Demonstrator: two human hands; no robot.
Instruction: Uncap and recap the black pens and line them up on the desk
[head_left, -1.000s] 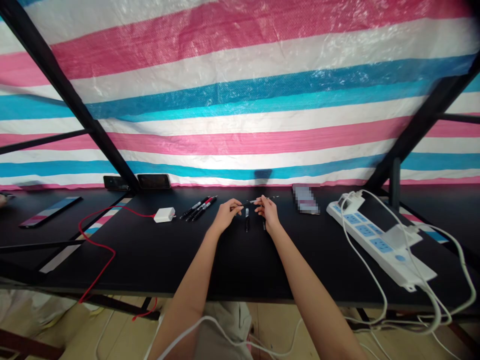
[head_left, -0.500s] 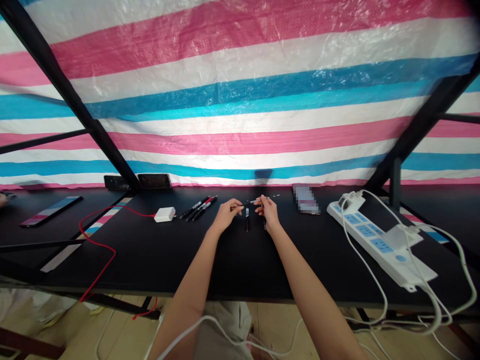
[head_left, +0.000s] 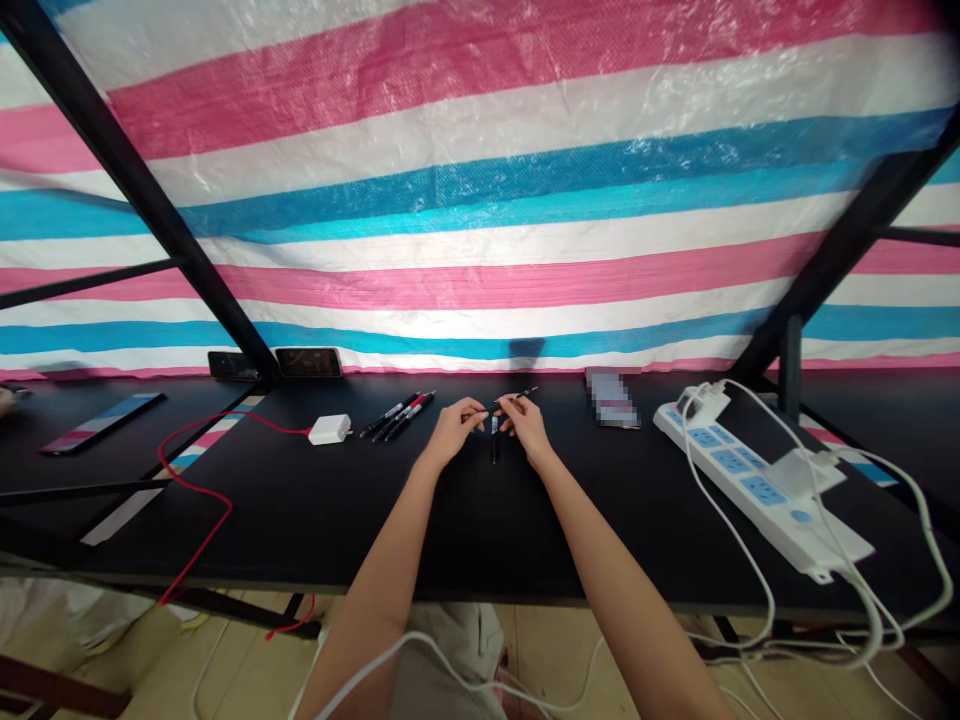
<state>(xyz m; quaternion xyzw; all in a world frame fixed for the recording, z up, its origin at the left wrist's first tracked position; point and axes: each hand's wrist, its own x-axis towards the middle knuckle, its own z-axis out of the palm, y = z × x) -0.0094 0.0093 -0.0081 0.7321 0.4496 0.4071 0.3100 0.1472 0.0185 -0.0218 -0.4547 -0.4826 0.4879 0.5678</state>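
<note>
My left hand (head_left: 456,430) is closed in a pinch on the near end of a slim dark pen (head_left: 529,391), held above the black table. Close beside it, my right hand (head_left: 525,425) pinches the same pen, whose thin tip sticks out past the fingers to the upper right. Fingers cover most of its middle. Below and between the hands, another black piece with a pale label, like a pen barrel (head_left: 494,442), lies on the table. Several black pens and a red one (head_left: 409,412) lie together left of my left hand.
A white charger (head_left: 329,429) with a red cable (head_left: 225,497) lies to the left. On the right are a phone-like object with a blurred screen (head_left: 613,398) and a white power strip (head_left: 757,485) with loose cables. Phones (head_left: 308,362) lean at the back, and black frame bars slope on both sides.
My right hand has moved left, closer to my left hand. Less of the thin piece sticks out on the right, and the dark piece below my right hand no longer shows there.
</note>
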